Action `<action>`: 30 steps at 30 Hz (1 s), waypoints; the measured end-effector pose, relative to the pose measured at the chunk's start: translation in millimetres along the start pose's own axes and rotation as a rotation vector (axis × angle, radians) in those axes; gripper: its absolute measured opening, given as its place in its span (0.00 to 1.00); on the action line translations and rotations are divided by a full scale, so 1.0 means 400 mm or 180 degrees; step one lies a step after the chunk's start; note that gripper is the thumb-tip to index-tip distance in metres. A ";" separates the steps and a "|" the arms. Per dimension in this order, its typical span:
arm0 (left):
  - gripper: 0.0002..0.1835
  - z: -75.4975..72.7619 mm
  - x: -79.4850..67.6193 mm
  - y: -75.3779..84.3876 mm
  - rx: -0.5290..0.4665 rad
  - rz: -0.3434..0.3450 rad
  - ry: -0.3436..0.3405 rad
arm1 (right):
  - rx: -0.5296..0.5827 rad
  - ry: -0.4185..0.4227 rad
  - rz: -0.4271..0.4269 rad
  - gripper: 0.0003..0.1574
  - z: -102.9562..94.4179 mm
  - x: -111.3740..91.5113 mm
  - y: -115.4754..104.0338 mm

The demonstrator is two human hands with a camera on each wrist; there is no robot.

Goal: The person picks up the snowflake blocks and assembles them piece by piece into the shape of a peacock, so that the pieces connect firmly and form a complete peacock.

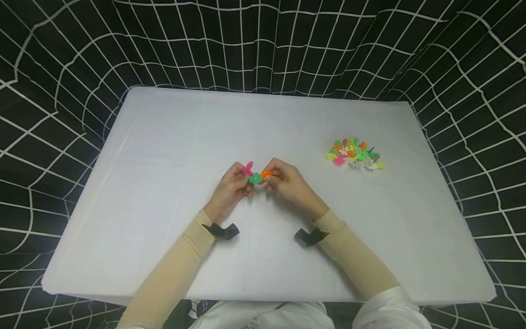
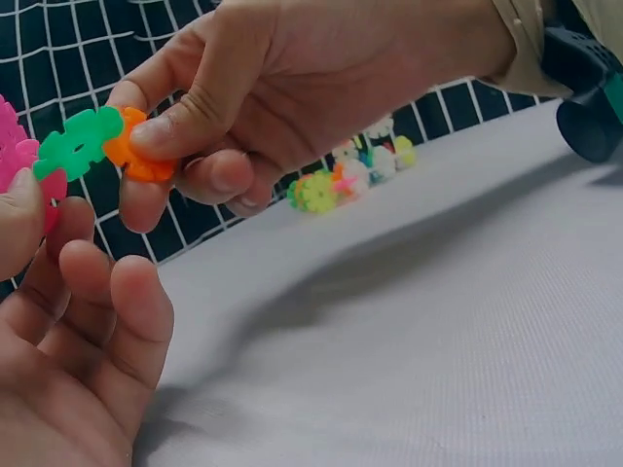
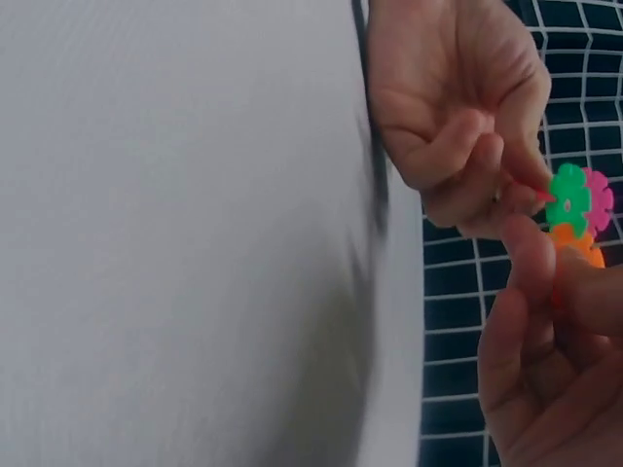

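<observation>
Above the table, the left hand [image 1: 228, 189] pinches a pink flower-shaped plastic piece [image 1: 248, 168] between thumb and fingers. Opposite it, the right hand [image 1: 292, 185] grips an orange flower piece [image 1: 266, 174] with thumb and index finger. Between them is a green flower piece [image 1: 255, 178], joined to the pink on one side and meeting the orange on the other. In the left wrist view the green piece [image 2: 80, 144] touches the orange piece [image 2: 146, 171], partly hidden by the right thumb. Pink shows in two spots there; whether that is one piece or two, I cannot tell.
A loose heap of flower pieces [image 1: 355, 154] in several colours lies on the right side of the white table [image 1: 164, 137]. Dark walls with white netting [image 1: 246, 45] surround the table. Each wrist wears a black camera mount [image 1: 223, 230].
</observation>
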State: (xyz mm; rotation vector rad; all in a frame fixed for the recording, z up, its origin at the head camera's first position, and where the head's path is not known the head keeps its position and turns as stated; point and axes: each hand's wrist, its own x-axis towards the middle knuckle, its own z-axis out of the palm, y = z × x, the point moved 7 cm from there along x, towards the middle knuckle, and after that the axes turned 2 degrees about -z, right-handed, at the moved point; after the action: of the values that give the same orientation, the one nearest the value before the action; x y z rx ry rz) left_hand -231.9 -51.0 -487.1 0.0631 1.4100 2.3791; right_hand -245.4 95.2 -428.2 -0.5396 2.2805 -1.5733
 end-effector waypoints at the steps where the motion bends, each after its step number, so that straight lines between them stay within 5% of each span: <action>1: 0.10 0.001 -0.001 0.002 0.0033 0.0019 -0.0003 | -0.0052 -0.0008 0.0014 0.06 0.000 0.000 0.001; 8: 0.09 0.003 -0.006 0.009 0.0199 0.0060 -0.0042 | -0.0065 -0.0023 -0.0008 0.06 0.004 0.000 0.006; 18: 0.04 -0.032 -0.006 0.040 -0.0209 -0.0056 0.0032 | 0.0000 -0.0107 0.0075 0.13 0.025 0.042 -0.007; 24: 0.06 -0.082 -0.014 0.085 -0.0692 0.0216 0.0302 | -0.0557 -0.0426 0.0231 0.16 0.054 0.077 0.002; 30: 0.03 -0.112 -0.026 0.121 -0.0917 0.0462 0.0435 | -0.1465 -0.0798 -0.0050 0.14 0.117 0.110 -0.019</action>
State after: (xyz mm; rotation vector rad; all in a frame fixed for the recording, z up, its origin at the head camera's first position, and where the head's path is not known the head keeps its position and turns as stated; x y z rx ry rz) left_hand -246.5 -112.9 -466.6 -0.0769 1.1378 2.7287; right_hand -261.5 33.6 -439.2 -0.8163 2.4379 -0.9142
